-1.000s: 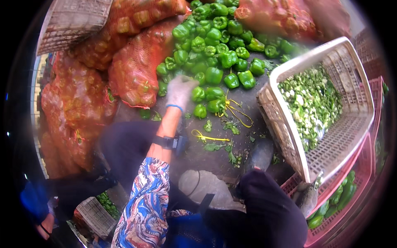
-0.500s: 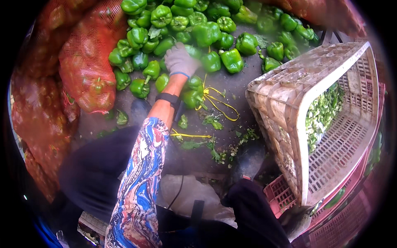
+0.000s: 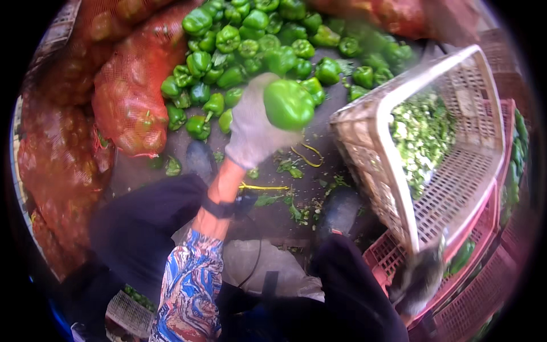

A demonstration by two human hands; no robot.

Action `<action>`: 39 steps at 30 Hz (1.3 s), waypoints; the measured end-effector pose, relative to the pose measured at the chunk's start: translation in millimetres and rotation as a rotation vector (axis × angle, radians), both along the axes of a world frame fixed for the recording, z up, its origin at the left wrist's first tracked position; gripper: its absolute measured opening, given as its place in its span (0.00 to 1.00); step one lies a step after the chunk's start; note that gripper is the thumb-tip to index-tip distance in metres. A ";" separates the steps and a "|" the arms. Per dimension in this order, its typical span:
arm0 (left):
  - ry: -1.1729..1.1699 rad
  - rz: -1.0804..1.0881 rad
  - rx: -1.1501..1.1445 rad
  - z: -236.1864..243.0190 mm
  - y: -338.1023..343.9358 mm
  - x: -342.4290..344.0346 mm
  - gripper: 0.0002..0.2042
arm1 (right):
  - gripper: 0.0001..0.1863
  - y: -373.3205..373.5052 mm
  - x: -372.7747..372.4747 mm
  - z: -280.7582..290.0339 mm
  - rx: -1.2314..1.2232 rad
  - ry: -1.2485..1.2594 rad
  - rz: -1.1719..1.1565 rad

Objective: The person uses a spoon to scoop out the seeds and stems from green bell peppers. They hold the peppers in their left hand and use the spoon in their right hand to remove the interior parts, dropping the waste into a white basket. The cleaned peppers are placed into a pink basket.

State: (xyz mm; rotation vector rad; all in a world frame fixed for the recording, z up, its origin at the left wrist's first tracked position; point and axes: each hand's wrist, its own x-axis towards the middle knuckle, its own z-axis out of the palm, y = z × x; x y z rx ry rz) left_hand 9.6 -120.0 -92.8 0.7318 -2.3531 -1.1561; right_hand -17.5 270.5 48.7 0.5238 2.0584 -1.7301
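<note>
Here, holding a green pepper (image 3: pixel 289 105) in the left hand (image 3: pixel 252 118), with fingers curled round it, above the dark floor (image 3: pixel 272 219) near heaped peppers (image 3: pixel 228 40). Hemmed in by red mesh sacks (image 3: pixel 131 91) at left, and by a tilted, pale crate (image 3: pixel 364 145) of green scraps (image 3: pixel 419 142) at right. Cannot tell the grip of the blurred right hand (image 3: pixel 419 279), beside a pink crate (image 3: pixel 380 255).

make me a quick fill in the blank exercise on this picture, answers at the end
1. The pale-gloved left hand holds a rounded, glossy bell pepper coloured ____.
2. The large, grimy white plastic crate with chopped green trimmings is on the picture's ____ side.
3. The thin cord lying among leaf scraps on the dark floor is coloured ____.

Missing words: green; right; yellow
</note>
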 end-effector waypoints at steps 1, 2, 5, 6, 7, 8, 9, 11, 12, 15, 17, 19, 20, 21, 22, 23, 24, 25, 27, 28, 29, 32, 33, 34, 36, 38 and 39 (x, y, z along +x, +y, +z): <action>0.103 -0.096 -0.040 20.5 16.5 -3.2 0.45 | 0.21 -18.0 -7.6 16.3 0.146 -0.037 0.051; 0.178 -0.173 -0.070 40.9 30.4 -5.0 0.45 | 0.20 -38.7 -15.7 33.6 0.292 -0.079 0.105; 0.251 -0.258 -0.102 100.8 53.7 15.6 0.45 | 0.14 -57.7 -28.2 56.2 0.249 0.170 0.697; 0.272 -0.282 -0.076 118.5 61.9 17.4 0.45 | 0.12 -57.6 -28.7 70.9 0.247 0.300 0.840; 0.323 -0.319 -0.060 126.7 72.4 14.2 0.44 | 0.11 -54.5 -29.3 79.6 0.245 0.371 0.936; 0.371 -0.355 -0.045 134.9 82.3 9.5 0.44 | 0.10 -49.7 -31.5 90.3 0.266 0.442 1.021; 0.390 -0.388 -0.026 135.5 91.6 10.2 0.43 | 0.09 -45.6 -34.2 90.2 0.286 0.532 1.123; 0.445 -0.463 -0.141 141.1 104.5 1.2 0.43 | 0.09 -36.5 -38.1 90.8 0.401 0.723 1.277; 0.436 -0.478 -0.162 142.5 108.4 1.9 0.43 | 0.09 -34.5 -40.6 87.6 0.444 0.855 1.351; 0.427 -0.527 -0.250 148.2 113.2 0.3 0.43 | 0.12 -41.2 -43.0 98.0 0.594 0.429 1.322; 0.455 -0.550 -0.245 144.0 121.6 -6.7 0.39 | 0.14 -46.8 -50.4 103.9 0.661 0.268 1.324; 0.490 -0.545 -0.219 141.7 125.7 -10.8 0.33 | 0.16 -55.5 -57.9 109.4 0.688 0.186 1.325; 0.474 -0.557 -0.179 137.0 127.5 -12.1 0.33 | 0.17 -59.2 -59.9 111.4 0.700 0.121 1.287; 0.459 -0.573 -0.139 132.8 128.9 -13.3 0.32 | 0.19 -61.5 -62.2 112.5 0.713 0.056 1.243; 0.443 -0.588 -0.100 128.8 130.2 -13.5 0.32 | 0.24 -63.3 -67.8 111.1 0.752 0.002 1.266; 0.397 -0.604 -0.108 127.4 130.8 -12.9 0.32 | 0.24 -63.1 -71.7 109.6 0.756 0.006 1.329; 0.349 -0.624 -0.113 128.0 130.0 -12.8 0.31 | 0.24 -63.0 -75.1 108.0 0.757 0.008 1.389; 0.301 -0.644 -0.119 127.1 129.4 -12.8 0.31 | 0.25 -63.4 -78.6 106.0 0.756 0.010 1.450; 0.339 -0.654 -0.071 122.8 128.0 -15.8 0.32 | 0.27 -66.5 -84.3 101.9 0.784 -0.122 1.434; 0.358 -0.654 -0.051 121.1 127.0 -16.8 0.32 | 0.28 -67.1 -86.3 99.9 0.777 -0.117 1.452; 0.347 -0.655 -0.028 118.6 125.7 -16.1 0.33 | 0.29 -67.8 -88.4 96.9 0.769 -0.111 1.471; 0.327 -0.675 0.023 109.4 125.6 -16.6 0.35 | 0.28 -56.6 -94.2 81.5 0.490 -0.215 1.367; 0.318 -0.677 0.007 114.4 123.4 -17.4 0.35 | 0.27 -58.2 -95.4 79.1 0.434 -0.291 1.305; 0.308 -0.679 -0.009 116.5 122.1 -17.8 0.36 | 0.25 -61.0 -96.2 77.1 0.380 -0.365 1.241; 0.423 -0.695 0.055 103.5 119.6 -20.8 0.36 | 0.20 -56.4 -94.6 67.1 0.220 -0.441 1.124; 0.405 -0.744 0.093 100.3 114.5 -21.6 0.37 | 0.18 -54.4 -97.2 62.3 0.219 -0.415 1.210; 0.327 -0.788 0.114 101.8 111.1 -20.5 0.38 | 0.17 -52.7 -97.7 60.0 0.222 -0.411 1.246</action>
